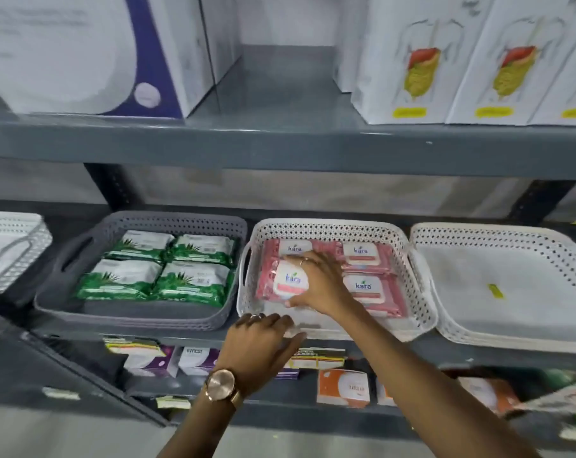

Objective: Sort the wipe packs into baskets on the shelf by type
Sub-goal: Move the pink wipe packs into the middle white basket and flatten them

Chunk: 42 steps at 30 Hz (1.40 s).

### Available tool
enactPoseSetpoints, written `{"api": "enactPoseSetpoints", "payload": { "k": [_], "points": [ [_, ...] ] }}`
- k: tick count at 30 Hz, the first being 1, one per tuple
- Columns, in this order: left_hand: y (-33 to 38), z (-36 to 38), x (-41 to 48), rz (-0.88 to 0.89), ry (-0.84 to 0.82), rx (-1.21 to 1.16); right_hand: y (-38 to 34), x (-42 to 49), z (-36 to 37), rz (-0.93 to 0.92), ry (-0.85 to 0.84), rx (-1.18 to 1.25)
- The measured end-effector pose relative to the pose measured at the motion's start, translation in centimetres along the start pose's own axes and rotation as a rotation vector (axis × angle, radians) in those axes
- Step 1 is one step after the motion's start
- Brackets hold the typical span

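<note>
A white perforated basket [422, 302] on the middle shelf holds several pink wipe packs. My right hand [319, 282] is inside it, fingers closed around the front-left pink wipe pack [281, 280]. Two more pink packs [367, 289] lie at its right side. My left hand [263, 335], with a watch on the wrist, rests on the white basket's front rim and grips it. To the left, a grey basket [65, 256] holds several green wipe packs [121, 279] in two rows.
Another white basket [498, 246] with only a small yellow-green tag stands at the right, and a white basket [12, 246] at the far left. Large boxes fill the upper shelf [280, 140]. Small boxes sit on the lower shelf.
</note>
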<state>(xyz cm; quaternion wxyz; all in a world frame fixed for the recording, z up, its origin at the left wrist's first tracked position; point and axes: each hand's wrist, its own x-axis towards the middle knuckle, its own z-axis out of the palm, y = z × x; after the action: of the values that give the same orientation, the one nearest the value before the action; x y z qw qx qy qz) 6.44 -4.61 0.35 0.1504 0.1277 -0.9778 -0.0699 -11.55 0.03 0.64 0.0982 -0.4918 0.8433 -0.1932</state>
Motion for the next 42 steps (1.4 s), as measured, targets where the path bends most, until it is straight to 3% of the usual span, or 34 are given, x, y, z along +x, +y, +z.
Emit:
{"api": "enactPoseSetpoints", "payload": {
  "k": [6,8,11,14,18,33,35,39,42],
  "points": [
    [0.0,-0.1,2.1,-0.022,0.057,-0.169,2.6,-2.5,-1.0,0.202,0.107,-0.037],
    [-0.4,0.7,4.4,-0.056,-0.040,-0.135,3.9,-3.5,-1.7,0.295,0.041,-0.080],
    [-1.5,2.2,7.7,-0.111,-0.316,0.029,4.8,-4.7,-1.8,0.377,-0.149,-0.052],
    [-2.0,3.8,8.8,-0.244,-0.546,-0.143,5.3,-5.4,-1.2,0.406,-0.240,-0.071],
    [-1.7,4.2,8.8,-0.349,-0.626,-0.277,5.3,-5.3,-1.3,0.427,-0.214,-0.080],
    [-1.8,6.5,9.3,-0.397,-0.568,-0.095,7.1,-5.4,-2.2,0.380,-0.264,-0.084],
    [-2.3,6.4,9.8,-0.384,-0.511,-0.044,7.3,-4.8,-2.8,0.377,-0.239,-0.113],
    [-3.5,5.3,12.4,-0.303,-0.239,0.003,8.3,-1.7,-3.6,0.267,-0.019,-0.260],
    [-3.3,5.7,13.6,-0.257,-0.259,0.028,9.3,0.1,-2.5,0.208,-0.049,-0.270]
  ]
}}
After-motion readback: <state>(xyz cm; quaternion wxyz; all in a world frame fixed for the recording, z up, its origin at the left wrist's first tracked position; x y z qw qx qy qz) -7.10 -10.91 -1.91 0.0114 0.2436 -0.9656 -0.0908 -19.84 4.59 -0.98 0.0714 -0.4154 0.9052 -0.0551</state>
